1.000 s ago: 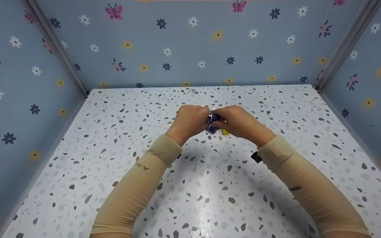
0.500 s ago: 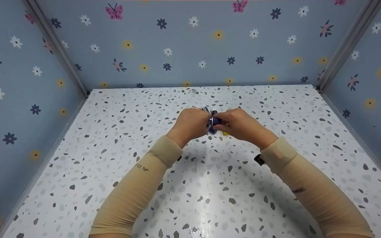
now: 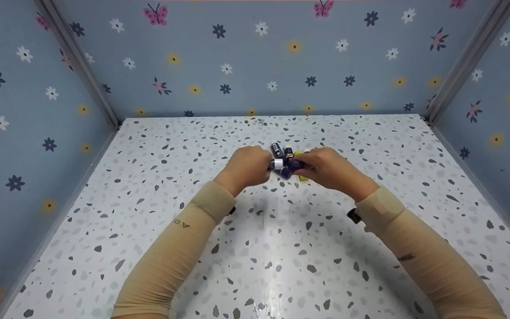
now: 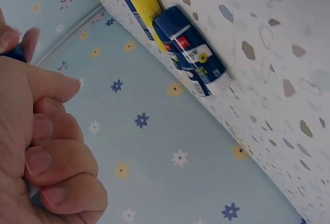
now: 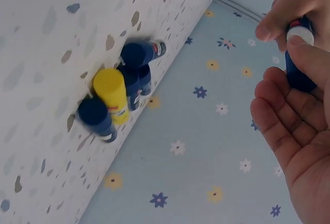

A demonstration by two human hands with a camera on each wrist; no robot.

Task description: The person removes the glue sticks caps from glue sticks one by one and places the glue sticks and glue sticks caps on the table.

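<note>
My left hand (image 3: 247, 165) grips a glue stick (image 3: 278, 164), its fingers curled round the barrel. The stick's white end sticks out toward the right. My right hand (image 3: 332, 170) pinches a dark blue cap (image 3: 296, 165) between thumb and fingers, close beside that white end. In the right wrist view the white end (image 5: 300, 33) shows next to the blue cap (image 5: 299, 74); whether they touch I cannot tell. Most of the barrel is hidden inside the left hand. Under and just behind the hands lie several glue sticks, among them a yellow one (image 5: 111, 92) and a blue one (image 4: 191, 48).
The grouped glue sticks rest on a white speckled table (image 3: 281, 266). Blue flowered panels (image 3: 255, 57) stand at the back and on both sides, with grey posts (image 3: 467, 66) at the corners.
The hands have drawn slightly apart, left hand to the left and right hand to the right. The white end of the held glue stick now shows between them, beside the cap.
</note>
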